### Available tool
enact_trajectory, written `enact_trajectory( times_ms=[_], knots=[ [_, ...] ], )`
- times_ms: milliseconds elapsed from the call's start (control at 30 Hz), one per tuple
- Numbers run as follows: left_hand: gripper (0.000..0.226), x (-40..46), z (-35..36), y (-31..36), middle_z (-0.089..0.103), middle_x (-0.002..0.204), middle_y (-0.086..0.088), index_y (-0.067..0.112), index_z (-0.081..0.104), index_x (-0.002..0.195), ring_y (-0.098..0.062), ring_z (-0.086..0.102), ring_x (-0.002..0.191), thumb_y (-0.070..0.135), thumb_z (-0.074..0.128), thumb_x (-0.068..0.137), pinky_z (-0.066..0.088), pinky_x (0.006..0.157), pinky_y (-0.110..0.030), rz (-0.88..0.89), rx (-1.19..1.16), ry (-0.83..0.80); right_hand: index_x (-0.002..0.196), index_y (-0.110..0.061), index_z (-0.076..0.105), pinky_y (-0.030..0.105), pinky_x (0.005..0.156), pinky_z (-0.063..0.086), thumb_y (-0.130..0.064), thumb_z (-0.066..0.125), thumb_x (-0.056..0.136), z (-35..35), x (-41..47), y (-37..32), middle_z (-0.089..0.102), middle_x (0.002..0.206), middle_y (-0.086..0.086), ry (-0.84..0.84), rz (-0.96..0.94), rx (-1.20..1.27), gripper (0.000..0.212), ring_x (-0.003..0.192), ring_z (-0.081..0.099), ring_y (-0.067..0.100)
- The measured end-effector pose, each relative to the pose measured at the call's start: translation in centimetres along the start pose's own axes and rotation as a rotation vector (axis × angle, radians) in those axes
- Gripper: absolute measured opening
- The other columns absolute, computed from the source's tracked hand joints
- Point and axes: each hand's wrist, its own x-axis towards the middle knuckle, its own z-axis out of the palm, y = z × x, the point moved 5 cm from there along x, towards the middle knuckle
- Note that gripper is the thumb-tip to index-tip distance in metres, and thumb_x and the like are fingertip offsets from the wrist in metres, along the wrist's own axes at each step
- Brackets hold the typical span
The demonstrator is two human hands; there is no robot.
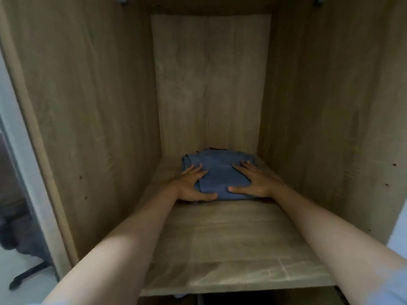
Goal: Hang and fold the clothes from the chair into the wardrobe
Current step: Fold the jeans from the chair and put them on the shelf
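A folded blue denim garment (217,172) lies at the back of the wooden wardrobe shelf (231,249). My left hand (191,185) rests on the garment's left edge with fingers spread flat and the thumb along its front edge. My right hand (253,180) presses on its right side, fingers straight, thumb stretched along the front edge. Both arms reach deep into the wardrobe. A sliver of something dark red shows behind the garment, too small to identify.
Wooden side walls (99,128) and a back panel (209,84) close in the compartment. The base of a black office chair (24,276) stands on the floor at the lower left, outside the wardrobe.
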Motion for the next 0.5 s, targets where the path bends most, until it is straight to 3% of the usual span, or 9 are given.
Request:
enact_trajectory(
  times_ms=[100,167,267,333,367,400,500],
  knots=[
    [0.098,3.0,-0.2,-1.0,-0.01,0.159,0.012,0.035,0.001,0.15,-0.013,-0.01,0.146,0.087,0.018,0.069,-0.003,0.118,-0.048,-0.051,-0.012,0.011,0.152,-0.035,0.001,0.039,0.118,-0.003,-0.077,0.045,0.075,-0.3,2.6,0.6,-0.009,0.16,-0.001,-0.022,0.001,0.041,0.098,0.147,-0.01,0.019],
    [0.087,4.8,-0.4,-1.5,-0.009,0.159,0.012,0.035,0.005,0.151,-0.014,-0.008,0.146,0.081,0.009,0.077,-0.001,0.117,-0.053,-0.074,-0.027,0.045,0.153,-0.032,0.004,0.035,0.117,-0.004,-0.07,0.045,0.083,-0.7,3.7,1.0,-0.006,0.161,-0.002,-0.001,-0.013,0.081,0.089,0.147,-0.008,0.018],
    [0.065,6.8,-0.3,-2.4,-0.017,0.158,0.007,0.035,0.012,0.15,-0.015,-0.015,0.145,0.065,0.017,0.093,-0.002,0.117,-0.052,-0.087,-0.121,0.147,0.149,-0.024,0.03,0.027,0.113,0.014,-0.07,0.043,0.084,-1.2,5.5,2.1,0.024,0.156,-0.003,0.119,0.004,0.299,0.08,0.145,0.019,0.017],
    [0.063,7.2,-0.3,-2.8,-0.025,0.156,0.003,0.035,0.018,0.15,-0.016,-0.021,0.143,0.062,0.028,0.093,-0.003,0.119,-0.048,-0.08,-0.208,0.229,0.124,-0.027,0.06,0.027,0.107,0.034,-0.083,0.047,0.068,-1.9,6.7,3.4,0.056,0.134,-0.004,0.303,0.032,0.523,0.08,0.127,0.049,0.017],
    [0.064,7.3,-0.3,-3.1,-0.026,0.156,0.0,0.036,0.022,0.149,-0.017,-0.022,0.143,0.062,0.035,0.092,-0.003,0.119,-0.044,-0.075,-0.25,0.269,0.111,-0.032,0.065,0.028,0.102,0.042,-0.087,0.049,0.06,-2.1,7.3,4.1,0.064,0.12,-0.007,0.367,0.045,0.595,0.076,0.116,0.057,0.014],
    [0.068,7.4,-0.3,-3.5,-0.025,0.156,-0.001,0.038,0.026,0.148,-0.018,-0.02,0.144,0.065,0.041,0.088,-0.003,0.12,-0.04,-0.074,-0.288,0.301,0.104,-0.033,0.067,0.029,0.098,0.046,-0.084,0.055,0.059,-2.2,7.7,4.6,0.066,0.112,-0.008,0.4,0.042,0.627,0.069,0.107,0.06,0.011],
    [0.094,7.7,-0.9,-4.0,0.0,0.159,-0.007,0.04,0.03,0.145,-0.024,0.005,0.146,0.085,0.05,0.065,0.016,0.119,-0.042,-0.055,-0.325,0.401,0.115,-0.02,0.065,0.022,0.087,0.044,-0.043,0.071,0.08,-2.8,8.1,4.8,0.059,0.112,-0.005,0.462,-0.005,0.592,0.042,0.1,0.056,0.01]
  ],
)
